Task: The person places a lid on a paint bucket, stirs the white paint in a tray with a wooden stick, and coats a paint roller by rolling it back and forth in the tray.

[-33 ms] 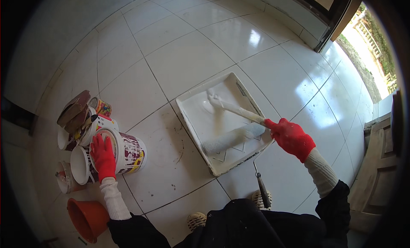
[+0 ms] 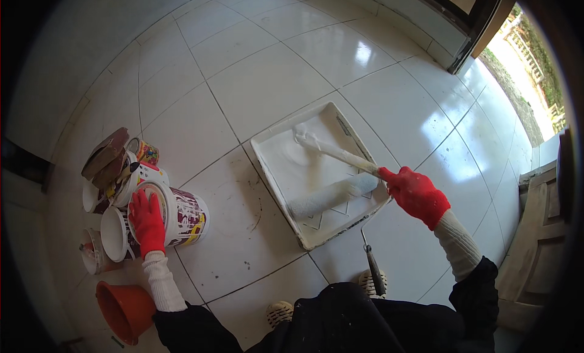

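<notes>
My right hand, in a red-palmed glove, is closed around the upper end of a paint-coated stick. The stick slants across a white paint tray on the floor, its far end in the white paint. A paint roller lies across the near part of the tray, its dark handle jutting out toward my feet. At the left, my gloved left hand lies with fingers stretched out on the rim side of a paint-streaked bucket; its thumb is hard to make out.
Around that bucket crowd a white tub, a small colourful can, a brown block-like item and a smaller cup. An orange bucket lies tipped nearer me. A wooden door stands at the right.
The stick's far end has shifted slightly in the paint, and the swirl marks there look different. My right hand has moved a touch to the right. My left hand stays put.
</notes>
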A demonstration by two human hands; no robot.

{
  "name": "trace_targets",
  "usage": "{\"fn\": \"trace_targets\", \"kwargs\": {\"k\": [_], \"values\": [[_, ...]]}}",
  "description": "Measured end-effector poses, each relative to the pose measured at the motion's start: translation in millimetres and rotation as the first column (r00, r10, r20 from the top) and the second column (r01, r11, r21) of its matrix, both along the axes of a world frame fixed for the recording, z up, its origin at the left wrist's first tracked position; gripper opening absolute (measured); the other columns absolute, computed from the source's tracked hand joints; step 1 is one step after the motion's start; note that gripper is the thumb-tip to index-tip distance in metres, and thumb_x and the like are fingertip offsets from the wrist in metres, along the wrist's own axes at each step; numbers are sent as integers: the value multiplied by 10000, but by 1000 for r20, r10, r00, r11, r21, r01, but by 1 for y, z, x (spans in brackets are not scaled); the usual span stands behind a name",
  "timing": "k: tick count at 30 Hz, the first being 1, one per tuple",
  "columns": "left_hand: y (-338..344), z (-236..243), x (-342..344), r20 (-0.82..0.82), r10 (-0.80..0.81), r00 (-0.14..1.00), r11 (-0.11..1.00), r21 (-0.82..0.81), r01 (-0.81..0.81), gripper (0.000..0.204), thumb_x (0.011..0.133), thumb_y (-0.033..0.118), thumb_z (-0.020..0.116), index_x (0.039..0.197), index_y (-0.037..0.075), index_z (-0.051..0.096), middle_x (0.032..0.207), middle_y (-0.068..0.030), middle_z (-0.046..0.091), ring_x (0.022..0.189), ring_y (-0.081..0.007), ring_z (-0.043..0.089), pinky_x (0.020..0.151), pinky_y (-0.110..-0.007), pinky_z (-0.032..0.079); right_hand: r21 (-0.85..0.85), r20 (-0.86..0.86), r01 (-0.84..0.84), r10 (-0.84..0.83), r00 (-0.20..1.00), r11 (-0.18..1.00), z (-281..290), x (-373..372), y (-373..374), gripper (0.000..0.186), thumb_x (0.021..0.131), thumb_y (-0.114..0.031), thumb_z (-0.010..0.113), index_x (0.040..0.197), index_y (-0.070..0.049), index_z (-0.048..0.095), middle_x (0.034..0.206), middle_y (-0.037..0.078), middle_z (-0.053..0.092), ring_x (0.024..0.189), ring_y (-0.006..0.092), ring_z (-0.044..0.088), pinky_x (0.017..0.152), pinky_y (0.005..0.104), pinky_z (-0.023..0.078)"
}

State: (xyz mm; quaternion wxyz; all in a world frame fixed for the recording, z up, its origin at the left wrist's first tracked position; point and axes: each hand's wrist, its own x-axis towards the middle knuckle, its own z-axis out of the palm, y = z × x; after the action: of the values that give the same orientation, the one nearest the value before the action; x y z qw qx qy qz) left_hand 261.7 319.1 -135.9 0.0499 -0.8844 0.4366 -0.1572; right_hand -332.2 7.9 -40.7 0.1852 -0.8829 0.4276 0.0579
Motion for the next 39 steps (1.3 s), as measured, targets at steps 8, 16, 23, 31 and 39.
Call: {"fn": "trace_targets", "kwargs": {"k": [8, 16, 23, 31, 39], "values": [[-4, -6, 0, -57, 11, 998, 1000, -23, -12, 580, 1046, 478, 308, 1520, 143, 316, 1588, -154, 293, 1440, -406, 274, 1151, -575, 204, 13, -9, -44, 44, 999, 999, 2, 2, 9, 379, 929, -134, 544, 1304, -182, 562, 879, 146, 634, 808, 323, 659, 695, 425, 545], [-2, 2, -1, -115, 8, 993, 995, -98, -19, 605, 1047, 476, 321, 1528, 110, 294, 1592, -158, 288, 1445, -411, 275, 1174, -537, 177, 16, -20, -51, 51, 998, 999, -2, 3, 16, 419, 919, -97, 587, 1326, -194, 590, 881, 93, 652, 825, 275, 649, 733, 392, 535], [-32, 28, -40, -297, 101, 950, 972, -176, -158, 613, 1040, 460, 349, 1524, 90, 290, 1578, -168, 315, 1447, -419, 255, 1178, -521, 178, -11, 0, -58, 58, 998, 998, -2, 6, 14, 410, 923, -82, 584, 1322, -174, 595, 862, 74, 654, 820, 254, 652, 727, 381, 539], [-39, 44, -60, -427, 162, 890, 939, -212, -272, 583, 1032, 404, 398, 1500, 61, 336, 1567, -179, 327, 1435, -406, 277, 1181, -478, 206, -25, 53, -58, 59, 997, 998, -5, 2, 9, 412, 933, -111, 595, 1337, -190, 581, 868, 134, 634, 812, 293, 662, 727, 399, 541], [-66, 52, -219, -324, -253, 912, 737, -675, -36, 230, 962, 139, 610, 1154, 27, 667, 1088, -126, 687, 997, -277, 660, 893, -371, 519, 519, 58, 225, -297, 953, 824, 19, -11, -2, 393, 1014, -145, 501, 1403, -155, 558, 811, 98, 642, 612, 170, 630, 630, 318, 568]]}}
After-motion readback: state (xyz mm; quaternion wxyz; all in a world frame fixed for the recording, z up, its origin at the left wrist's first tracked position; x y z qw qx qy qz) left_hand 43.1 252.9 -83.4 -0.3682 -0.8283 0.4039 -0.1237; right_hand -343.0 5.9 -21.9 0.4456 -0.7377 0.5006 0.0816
